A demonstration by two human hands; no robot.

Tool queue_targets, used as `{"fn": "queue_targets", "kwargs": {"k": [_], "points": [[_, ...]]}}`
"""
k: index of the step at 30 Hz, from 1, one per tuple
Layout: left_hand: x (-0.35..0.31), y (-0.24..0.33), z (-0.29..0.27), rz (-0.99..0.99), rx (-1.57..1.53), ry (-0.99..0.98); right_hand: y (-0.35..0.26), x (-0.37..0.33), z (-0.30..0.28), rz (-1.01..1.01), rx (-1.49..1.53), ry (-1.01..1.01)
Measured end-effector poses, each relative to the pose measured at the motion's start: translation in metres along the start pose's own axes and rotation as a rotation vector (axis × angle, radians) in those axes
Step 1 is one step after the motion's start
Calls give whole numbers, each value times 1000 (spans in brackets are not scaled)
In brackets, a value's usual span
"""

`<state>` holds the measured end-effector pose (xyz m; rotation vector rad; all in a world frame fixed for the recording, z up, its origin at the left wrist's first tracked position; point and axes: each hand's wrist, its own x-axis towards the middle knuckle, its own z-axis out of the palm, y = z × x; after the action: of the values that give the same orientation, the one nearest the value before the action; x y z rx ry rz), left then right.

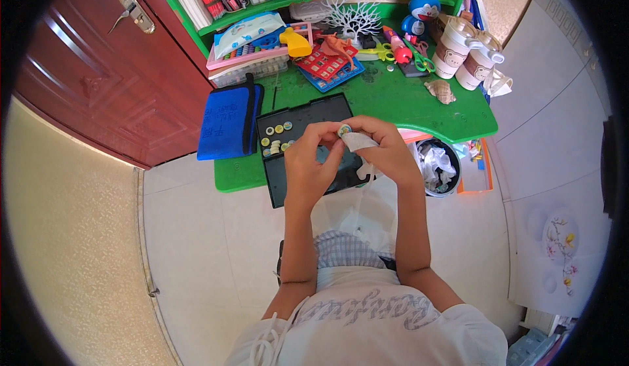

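Note:
Above an opened black case (317, 112), both of my hands are raised close together. My left hand (312, 163) pinches a small round disc (344, 130) with a coloured face between its fingertips. My right hand (390, 153) meets it there, its fingers closed on a white tissue (359, 142) pressed near the disc. A loose end of the tissue hangs below the right fingers. Several similar round discs (279, 129) lie in the left part of the case, partly covered by my left hand.
A blue zip pouch (225, 122) sits left of the case on the green desk (386, 100). Farther back are a red-and-blue card set (327, 64), a shell (440, 91) and two lidded cups (453, 48). Right of my right arm stands a bin (452, 186) of crumpled tissues.

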<state>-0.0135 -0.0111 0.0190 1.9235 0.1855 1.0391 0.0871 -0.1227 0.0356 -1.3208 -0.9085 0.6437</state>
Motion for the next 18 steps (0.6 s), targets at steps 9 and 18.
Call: {"fn": "queue_targets", "kwargs": {"k": [9,18], "points": [[0,2,1,-9,-12,-3,-4,-1,-3,82,-10,7],[0,-5,3,72,9,31,0,0,-3,34,-19,1]]}}
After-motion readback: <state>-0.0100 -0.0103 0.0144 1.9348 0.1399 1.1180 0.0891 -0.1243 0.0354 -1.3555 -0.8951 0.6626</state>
